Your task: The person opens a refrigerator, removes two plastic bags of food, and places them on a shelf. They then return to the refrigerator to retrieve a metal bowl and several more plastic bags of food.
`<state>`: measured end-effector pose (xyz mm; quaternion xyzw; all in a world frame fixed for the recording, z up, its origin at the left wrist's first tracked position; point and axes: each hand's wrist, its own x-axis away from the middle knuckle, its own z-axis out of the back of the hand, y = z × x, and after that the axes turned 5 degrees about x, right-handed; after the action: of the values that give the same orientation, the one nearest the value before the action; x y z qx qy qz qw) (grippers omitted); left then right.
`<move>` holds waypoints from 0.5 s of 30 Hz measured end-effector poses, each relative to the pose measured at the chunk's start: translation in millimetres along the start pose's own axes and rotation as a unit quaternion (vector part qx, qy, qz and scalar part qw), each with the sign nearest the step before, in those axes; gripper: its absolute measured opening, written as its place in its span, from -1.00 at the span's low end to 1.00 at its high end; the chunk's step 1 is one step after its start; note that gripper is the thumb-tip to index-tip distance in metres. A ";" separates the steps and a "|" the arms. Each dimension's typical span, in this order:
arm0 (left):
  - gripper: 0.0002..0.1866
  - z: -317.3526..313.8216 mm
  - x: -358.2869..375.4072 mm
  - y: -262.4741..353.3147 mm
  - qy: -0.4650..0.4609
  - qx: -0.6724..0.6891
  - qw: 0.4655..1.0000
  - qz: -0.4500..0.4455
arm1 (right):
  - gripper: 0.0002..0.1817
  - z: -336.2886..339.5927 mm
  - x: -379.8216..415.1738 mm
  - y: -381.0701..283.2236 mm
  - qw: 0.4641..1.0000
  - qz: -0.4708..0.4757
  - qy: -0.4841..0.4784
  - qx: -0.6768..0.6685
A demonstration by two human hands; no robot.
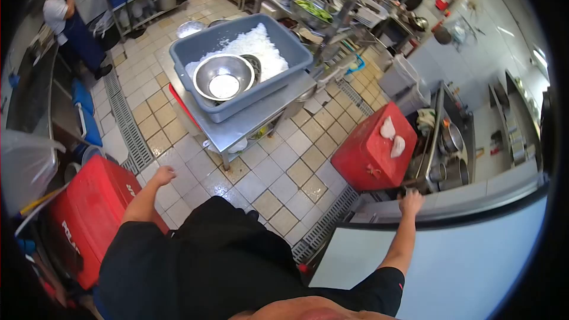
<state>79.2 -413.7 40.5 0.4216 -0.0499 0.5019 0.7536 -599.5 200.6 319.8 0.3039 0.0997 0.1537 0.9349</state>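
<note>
My left hand hangs over the tiled floor beside a red cooler box, its fingers curled; whether it holds anything is hard to see. On the right, my right hand is closed at the dark-rimmed edge of a pale surface, with something small and shiny at its fingers that I cannot make out. Ahead, a grey tub of white flaky material stands on a steel table. Inside the tub, a steel bowl sits tilted near the front.
A red box with two pale pieces on top stands right of the table. A person in a blue apron stands at the far left. Floor drains run along the tiles. Crowded counters and shelves line the back and right.
</note>
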 end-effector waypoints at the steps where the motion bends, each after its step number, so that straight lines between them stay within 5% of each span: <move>1: -0.54 20.9 31.3 2.6 0.008 0.008 0.999 0.036 | -0.52 -40.6 -15.5 19.0 0.990 -0.015 -0.124 0.064; 2: -0.56 14.1 28.5 -72.2 0.022 -0.073 0.996 -0.033 | -0.44 -68.8 -29.7 34.2 0.955 -0.042 -0.270 0.114; 3: -0.59 8.6 27.4 -139.4 0.048 -0.157 0.981 -0.100 | -0.50 -20.0 -12.6 31.1 0.933 -0.092 -0.319 0.140; 4: -0.63 22.8 67.4 -121.1 0.026 -0.119 0.993 0.008 | -0.34 -20.4 -17.9 39.0 0.872 -0.164 -0.431 0.164; 5: -0.67 43.1 117.1 -82.5 0.011 -0.087 0.989 0.118 | -0.30 -60.1 -21.5 57.0 0.869 -0.147 -0.435 0.187; 6: -0.75 44.1 156.0 -76.0 0.066 0.106 0.991 0.049 | -0.32 -68.4 -30.2 62.2 0.845 -0.129 -0.486 0.183; 7: -0.77 39.7 154.6 -132.1 -0.054 -0.175 0.951 0.249 | -0.34 -71.4 -34.4 64.2 0.816 -0.111 -0.540 0.178; 8: -0.75 33.9 169.9 -196.6 -0.134 -0.194 0.956 0.173 | -0.38 -61.5 -26.9 61.5 0.839 -0.080 -0.510 0.174; 10: -0.71 40.0 195.6 -209.5 -0.184 -0.160 0.950 0.193 | -0.44 -55.1 -22.0 50.4 0.858 -0.049 -0.484 0.165; 12: -0.66 27.8 221.6 -201.7 -0.120 -0.047 0.914 0.384 | -0.48 -73.0 -22.7 50.2 0.856 -0.047 -0.489 0.160; 15: -0.67 40.5 205.6 -166.5 -0.128 0.114 0.901 0.399 | -0.56 -73.1 -7.9 31.5 0.909 -0.031 -0.378 0.175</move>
<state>327.2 -317.9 71.4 0.5103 -0.2525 0.7046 0.4235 -634.4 261.4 281.3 0.4947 -0.2263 -0.0219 0.8388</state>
